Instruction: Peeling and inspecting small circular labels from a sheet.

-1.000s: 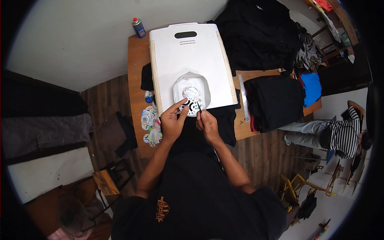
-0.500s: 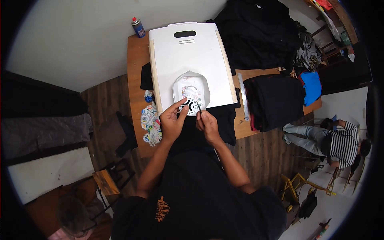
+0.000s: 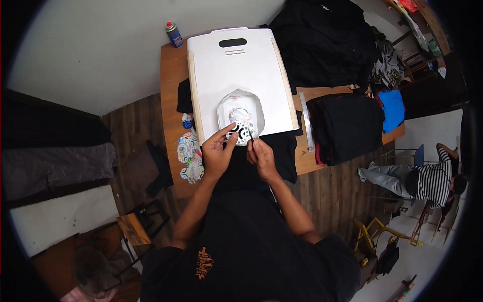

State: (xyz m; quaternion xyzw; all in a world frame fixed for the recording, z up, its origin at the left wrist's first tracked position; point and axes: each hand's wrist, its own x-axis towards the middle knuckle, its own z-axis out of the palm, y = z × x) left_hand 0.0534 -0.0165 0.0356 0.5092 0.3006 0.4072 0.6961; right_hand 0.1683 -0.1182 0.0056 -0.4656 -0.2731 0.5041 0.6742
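A round white disc [image 3: 243,135] with black arcs and small green marks lies at the near end of the white panel [image 3: 241,68]. My left hand [image 3: 217,157] grips its left edge between thumb and fingers. In my right hand [image 3: 263,160] a thin dark pen-like tool [image 3: 251,133] is pinched, its tip at the disc's right edge. I cannot make out whether the tool is a knife or tweezers. Just beyond the disc, a rounded opening in the panel shows a white, stained surface [image 3: 240,103].
Several patterned round pieces [image 3: 188,151] lie left of the panel on the wooden table [image 3: 172,65]. A spray can [image 3: 174,35] stands at the back left. Right are a metal ruler [image 3: 306,121], folded dark cloth [image 3: 334,128] and a black cloth heap [image 3: 322,45]. Two people are nearby.
My hands, the disc and the tool look almost unmoved. At the right, the person in the striped shirt has shifted and raised an arm.
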